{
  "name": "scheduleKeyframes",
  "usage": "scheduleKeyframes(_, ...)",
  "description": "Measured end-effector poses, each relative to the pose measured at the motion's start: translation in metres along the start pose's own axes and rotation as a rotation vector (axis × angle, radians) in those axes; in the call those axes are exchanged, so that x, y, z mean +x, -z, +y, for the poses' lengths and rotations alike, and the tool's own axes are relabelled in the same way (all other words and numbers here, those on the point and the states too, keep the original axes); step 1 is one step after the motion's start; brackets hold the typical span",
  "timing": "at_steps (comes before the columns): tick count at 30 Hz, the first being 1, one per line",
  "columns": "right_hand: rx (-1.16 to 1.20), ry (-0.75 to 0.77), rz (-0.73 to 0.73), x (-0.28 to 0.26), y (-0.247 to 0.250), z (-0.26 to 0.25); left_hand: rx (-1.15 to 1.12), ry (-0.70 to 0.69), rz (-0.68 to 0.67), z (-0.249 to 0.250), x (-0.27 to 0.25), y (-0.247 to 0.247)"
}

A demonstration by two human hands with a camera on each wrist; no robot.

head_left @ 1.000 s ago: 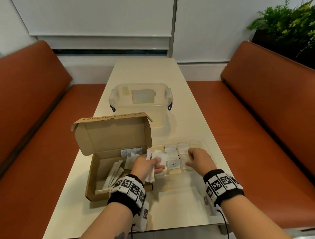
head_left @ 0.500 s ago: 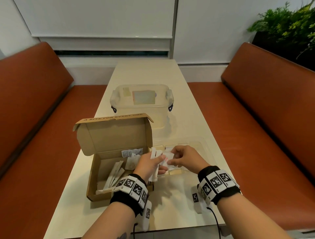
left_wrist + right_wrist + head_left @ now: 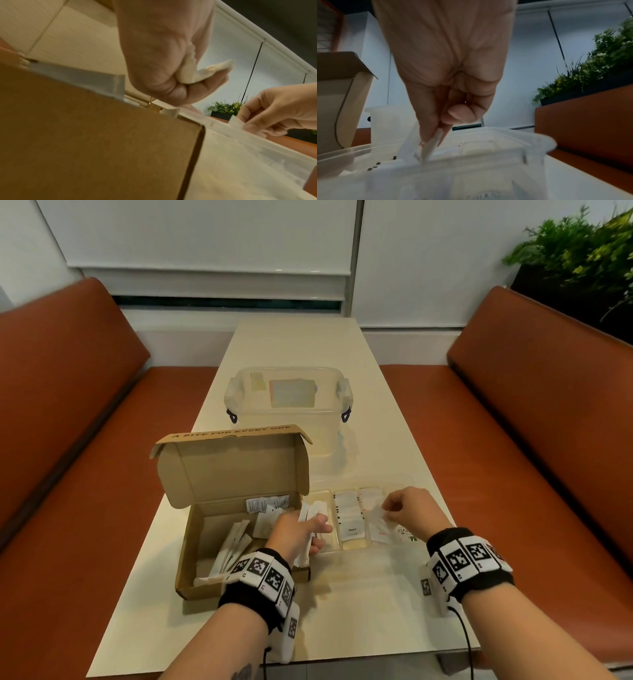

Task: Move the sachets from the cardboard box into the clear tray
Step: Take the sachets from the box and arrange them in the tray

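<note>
Orange bench seats (image 3: 548,419) flank a long cream table (image 3: 294,344) under a white wall, with green plants (image 3: 579,251) at the far right. On the near end of the table stands an open cardboard box (image 3: 191,546), its lid (image 3: 236,470) tipped up; the flap edge reads "A BITE FOR EVERY ONE". Inside lie long white stick sachets (image 3: 233,546) and flat white packets with small black print too fine to read. Just to the right of the box sits the clear tray (image 3: 356,546), divided into compartments that hold rows of small white square sachets (image 3: 346,508); one shows a short dark word I cannot make out, another near the right wrist has green lettering, partly hidden.

The left hand (image 3: 294,532) hovers over the box's right edge, fingers curled around a bundle of white sachets (image 3: 193,73), which look soft and crumpled in the wrist view. The right hand (image 3: 411,511) is over the tray, thumb and fingers pinching a single thin white sachet (image 3: 429,147) with red marks, its lower end down inside a tray compartment.

Behind the box stands a lidded translucent tub (image 3: 287,405) with dark clips and a pale label on top.
</note>
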State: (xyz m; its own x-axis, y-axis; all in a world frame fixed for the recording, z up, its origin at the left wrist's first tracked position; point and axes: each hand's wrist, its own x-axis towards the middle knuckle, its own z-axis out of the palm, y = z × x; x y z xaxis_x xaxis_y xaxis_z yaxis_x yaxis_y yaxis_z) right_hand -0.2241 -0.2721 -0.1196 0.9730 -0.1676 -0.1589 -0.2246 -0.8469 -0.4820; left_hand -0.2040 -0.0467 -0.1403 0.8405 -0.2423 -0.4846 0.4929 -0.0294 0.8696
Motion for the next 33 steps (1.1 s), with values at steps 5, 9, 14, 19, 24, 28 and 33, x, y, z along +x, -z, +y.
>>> scheduleKeyframes(5,-0.188,0.03,-0.096,0.003,-0.006,-0.005,0.022,0.007,0.002,0.0,0.003,0.002)
scheduleKeyframes(9,-0.301,0.024,-0.174,0.005,-0.007,-0.011,0.021,0.014,-0.001,0.0,0.004,0.002)
scheduleKeyframes(14,-0.384,0.087,-0.223,0.002,-0.013,-0.018,0.033,0.007,0.004,0.0,0.004,0.002)
scheduleKeyframes(19,-0.33,0.159,-0.111,-0.001,-0.028,-0.008,0.031,0.013,0.002,0.001,0.004,0.002)
scheduleKeyframes(24,-0.403,0.197,-0.159,-0.002,-0.024,-0.003,0.029,0.017,0.002,0.001,0.004,0.002)
scheduleKeyframes(28,-0.395,0.204,-0.213,-0.003,-0.019,-0.005,0.055,0.012,0.008,0.001,0.003,0.002)
scheduleKeyframes(33,-0.388,0.187,-0.185,-0.003,-0.021,-0.004,0.054,0.02,0.017,0.001,0.002,0.002)
